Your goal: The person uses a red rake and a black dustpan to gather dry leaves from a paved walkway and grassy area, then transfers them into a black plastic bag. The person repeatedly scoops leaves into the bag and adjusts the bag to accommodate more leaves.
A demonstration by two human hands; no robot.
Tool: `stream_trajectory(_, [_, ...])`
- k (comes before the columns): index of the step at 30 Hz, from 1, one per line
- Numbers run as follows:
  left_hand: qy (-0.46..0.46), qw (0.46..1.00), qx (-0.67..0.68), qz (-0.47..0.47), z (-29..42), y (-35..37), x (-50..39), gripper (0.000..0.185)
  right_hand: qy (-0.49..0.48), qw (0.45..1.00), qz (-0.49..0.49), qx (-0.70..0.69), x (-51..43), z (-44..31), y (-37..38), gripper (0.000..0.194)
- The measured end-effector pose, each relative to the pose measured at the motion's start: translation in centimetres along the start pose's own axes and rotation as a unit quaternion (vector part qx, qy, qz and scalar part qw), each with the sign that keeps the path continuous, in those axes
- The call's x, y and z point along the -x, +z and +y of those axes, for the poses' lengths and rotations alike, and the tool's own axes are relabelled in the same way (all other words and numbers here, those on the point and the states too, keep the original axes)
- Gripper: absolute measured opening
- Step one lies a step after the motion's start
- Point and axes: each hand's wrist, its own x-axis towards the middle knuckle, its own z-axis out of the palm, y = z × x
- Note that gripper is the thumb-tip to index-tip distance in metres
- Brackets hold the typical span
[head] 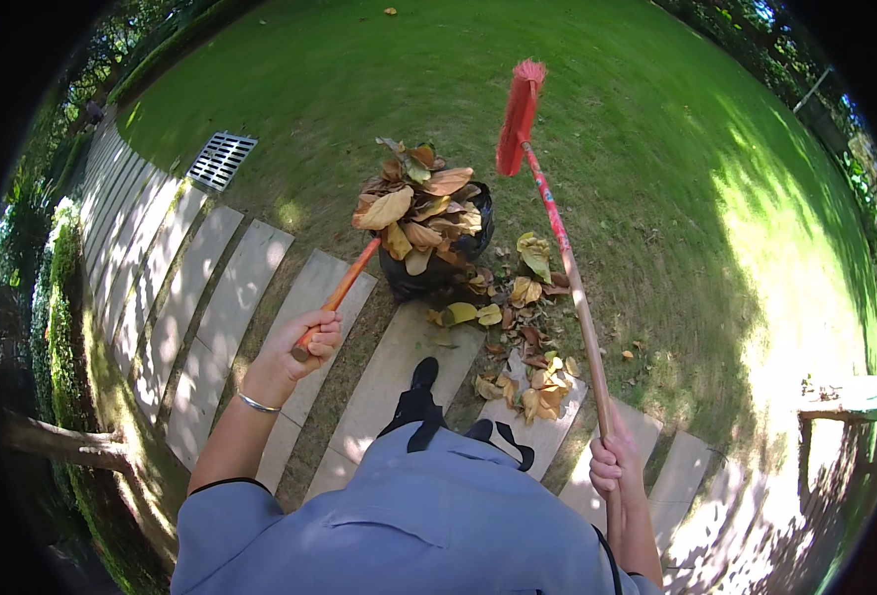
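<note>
My left hand (309,343) is closed around a short orange wooden handle (351,281). Its far end disappears under a heap of dry leaves (416,204), so the tool's head is hidden. Below and behind the heap shows a black plastic bag (417,279); I cannot tell whether the leaves lie in it or above it. In my right hand (611,462) is the long wooden stick (583,316) of a broom. The red broom head (520,119) points away from me over the lawn. Between the bag and my right foot lie loose fallen leaves (539,372).
Stone slabs (237,275) with strips of soil between them cross the ground under my feet (425,372). A metal drain grate (222,160) sits at the lawn's left edge. A tree branch (66,442) reaches in at left. Right stands a bench-like object (851,401).
</note>
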Motion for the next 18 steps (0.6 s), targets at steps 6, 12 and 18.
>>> stream_trajectory(6, [0.015,0.999,0.023,0.025,1.4,-2.3,2.0,0.012,0.076,0.988,-0.029,-0.131,-1.2,1.9,-1.0,0.058])
stream_trajectory(12, [0.007,0.997,0.074,0.024,0.6,-3.5,0.6,0.012,0.119,0.939,-0.105,-0.305,-12.6,5.3,-1.6,0.046])
stream_trajectory(18, [-0.006,0.996,0.089,0.012,1.2,-3.0,-3.1,0.011,0.145,0.875,-0.130,-0.443,-23.7,6.0,1.7,0.041])
